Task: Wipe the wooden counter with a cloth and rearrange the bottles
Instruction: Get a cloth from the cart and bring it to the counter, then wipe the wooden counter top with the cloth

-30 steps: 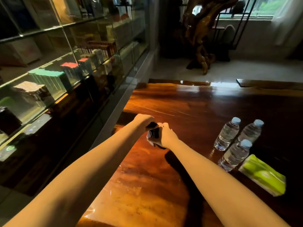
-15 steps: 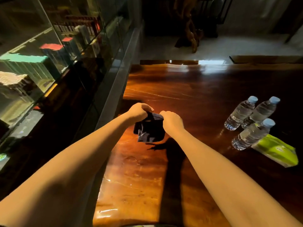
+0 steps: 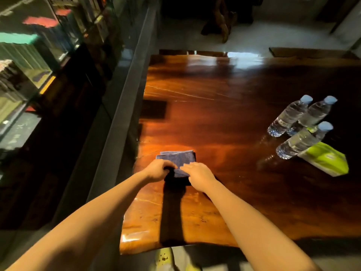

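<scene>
Folded blue cloth (image 3: 176, 160) flat on counter (image 3: 224, 118), long axis left-right; left hand (image 3: 156, 170) & right hand (image 3: 197, 176) pinch its near edge.

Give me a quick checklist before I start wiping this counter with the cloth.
1. Blue cloth folded flat on the wooden counter: ok.
2. Left hand and right hand both on the cloth: ok.
3. Counter ahead of the cloth bare: ok.
4. Three water bottles standing right of the wiping path: ok.
5. Green packet touching the nearest bottle: cannot tell.
6. Cloth damp: cannot tell.
</scene>
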Available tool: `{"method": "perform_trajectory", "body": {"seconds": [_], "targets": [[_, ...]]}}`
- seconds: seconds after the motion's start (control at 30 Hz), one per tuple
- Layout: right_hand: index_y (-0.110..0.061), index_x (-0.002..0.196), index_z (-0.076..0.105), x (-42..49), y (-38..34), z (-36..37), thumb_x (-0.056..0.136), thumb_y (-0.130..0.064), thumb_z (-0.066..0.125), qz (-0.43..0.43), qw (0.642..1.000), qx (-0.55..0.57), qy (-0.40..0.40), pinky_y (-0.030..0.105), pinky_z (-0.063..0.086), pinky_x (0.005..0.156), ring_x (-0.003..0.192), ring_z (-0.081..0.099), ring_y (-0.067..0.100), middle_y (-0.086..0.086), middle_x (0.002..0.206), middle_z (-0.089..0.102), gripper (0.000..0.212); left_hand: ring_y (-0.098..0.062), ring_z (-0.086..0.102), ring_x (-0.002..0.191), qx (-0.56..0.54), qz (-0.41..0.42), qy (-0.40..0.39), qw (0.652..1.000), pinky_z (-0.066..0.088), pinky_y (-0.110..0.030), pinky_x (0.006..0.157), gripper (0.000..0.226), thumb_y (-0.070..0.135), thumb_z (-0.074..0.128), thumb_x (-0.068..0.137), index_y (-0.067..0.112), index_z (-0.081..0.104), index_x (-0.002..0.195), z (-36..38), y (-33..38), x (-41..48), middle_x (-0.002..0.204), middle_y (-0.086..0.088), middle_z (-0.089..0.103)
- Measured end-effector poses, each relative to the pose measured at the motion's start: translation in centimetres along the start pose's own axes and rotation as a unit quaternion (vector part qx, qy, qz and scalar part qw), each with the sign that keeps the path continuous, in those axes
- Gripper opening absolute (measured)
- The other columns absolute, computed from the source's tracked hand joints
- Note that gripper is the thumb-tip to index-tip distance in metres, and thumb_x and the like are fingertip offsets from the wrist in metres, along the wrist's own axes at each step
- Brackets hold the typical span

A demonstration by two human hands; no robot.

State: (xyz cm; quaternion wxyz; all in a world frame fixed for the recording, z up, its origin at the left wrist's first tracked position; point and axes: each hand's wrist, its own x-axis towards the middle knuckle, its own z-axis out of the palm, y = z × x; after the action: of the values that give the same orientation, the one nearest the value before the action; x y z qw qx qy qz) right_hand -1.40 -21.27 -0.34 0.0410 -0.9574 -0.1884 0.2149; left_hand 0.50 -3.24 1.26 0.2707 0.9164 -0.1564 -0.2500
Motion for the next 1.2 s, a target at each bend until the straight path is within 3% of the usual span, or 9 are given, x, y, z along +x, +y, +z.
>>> {"method": "perform_trajectory", "body": {"seconds": [0.17,0.33,0.47,0.67,0.77,0.87,0.93,1.07,1.2], "targets": [[-0.024,0.15,0.027,-1.3,-0.9,3.3,0.097,-0.003,0.04,-0.017,0.995,0.069,-0.068,0.041,0.02,0.118,0.149,0.014,0.022,0.0,0.161,0.018,0.058,-0.023,0.057,0.116,-0.011,-0.013,-0.011,1.0,0.039,-0.026,0.096,0.034,0.0,0.045,0.091,0.01,0.064,0.117,3.5,-1.6,-2.4,0.125,-0.007,0.064],[-0.025,0.152,0.023,-2.5,-1.4,5.2,0.099,-0.007,0.043,-0.025,0.997,0.068,-0.041,0.04,0.017,0.12,0.15,0.008,0.023,0.001,0.162,0.012,0.059,-0.023,0.059,0.114,-0.017,0.0,0.028,0.999,0.04,-0.025,0.097,0.034,-0.002,0.044,0.091,0.009,0.064,0.116,5.3,-1.9,-4.0,0.122,-0.009,0.065],[-0.024,0.152,0.02,-4.2,-2.1,7.4,0.099,-0.011,0.043,-0.03,0.999,0.034,0.009,0.04,0.013,0.121,0.15,0.007,0.025,0.002,0.162,0.011,0.06,-0.028,0.061,0.112,-0.023,0.035,0.104,0.994,0.042,-0.032,0.1,0.031,-0.005,0.046,0.09,0.005,0.067,0.111,8.1,-1.7,-6.2,0.118,-0.014,0.067],[-0.025,0.154,0.01,-7.1,-2.6,9.9,0.1,-0.043,0.037,-0.046,0.999,0.012,0.025,0.042,0.005,0.121,0.15,-0.001,0.023,0.001,0.163,0.004,0.063,-0.03,0.056,0.118,0.031,0.064,0.155,0.985,0.041,-0.038,0.103,0.03,-0.003,0.056,0.083,0.008,0.068,0.11,11.3,-2.5,-8.9,0.123,-0.014,0.063],[-0.024,0.152,0.02,-7.1,-3.1,9.4,0.096,-0.057,0.029,-0.027,0.998,0.038,0.038,0.047,0.003,0.12,0.15,0.004,0.021,0.001,0.162,0.011,0.066,-0.027,0.054,0.119,0.064,0.043,0.185,0.98,0.041,-0.039,0.102,0.033,0.012,0.06,0.083,0.012,0.063,0.116,10.9,-3.4,-9.1,0.126,-0.008,0.061],[-0.019,0.148,0.031,-6.0,-3.7,8.3,0.097,-0.054,0.031,-0.006,0.993,0.064,0.097,0.046,0.006,0.12,0.148,0.015,0.024,0.006,0.158,0.025,0.061,-0.027,0.044,0.131,0.101,-0.012,0.224,0.969,0.033,-0.042,0.106,0.045,0.035,0.053,0.089,0.016,0.053,0.129,10.7,-4.9,-8.9,0.14,-0.006,0.051],[-0.023,0.151,0.024,-4.5,-3.9,7.7,0.098,-0.054,0.029,-0.012,0.993,0.06,0.103,0.047,0.004,0.12,0.149,0.008,0.028,0.006,0.161,0.016,0.062,-0.024,0.031,0.141,0.123,-0.033,0.242,0.962,0.021,-0.043,0.113,0.054,0.047,0.039,0.093,0.02,0.043,0.139,10.6,-5.8,-8.3,0.15,-0.004,0.04],[-0.036,0.152,0.005,-1.5,-4.2,7.7,0.093,-0.064,0.027,-0.048,0.997,0.042,0.052,0.057,-0.009,0.116,0.148,-0.012,0.032,0.001,0.163,-0.007,0.069,-0.019,0.013,0.147,0.125,-0.049,0.263,0.955,0.001,-0.047,0.117,0.061,0.053,0.021,0.094,0.023,0.026,0.147,9.7,-7.1,-5.8,0.156,-0.003,0.025],[-0.037,0.151,0.012,-1.1,-5.4,10.0,0.091,-0.066,0.027,-0.065,0.996,0.014,0.052,0.064,-0.01,0.113,0.147,-0.018,0.035,0.002,0.162,-0.01,0.068,-0.016,0.003,0.147,0.111,-0.081,0.26,0.956,-0.002,-0.048,0.118,0.061,0.056,0.012,0.095,0.027,0.014,0.149,10.4,-8.4,-4.2,0.159,-0.001,0.016]]}}
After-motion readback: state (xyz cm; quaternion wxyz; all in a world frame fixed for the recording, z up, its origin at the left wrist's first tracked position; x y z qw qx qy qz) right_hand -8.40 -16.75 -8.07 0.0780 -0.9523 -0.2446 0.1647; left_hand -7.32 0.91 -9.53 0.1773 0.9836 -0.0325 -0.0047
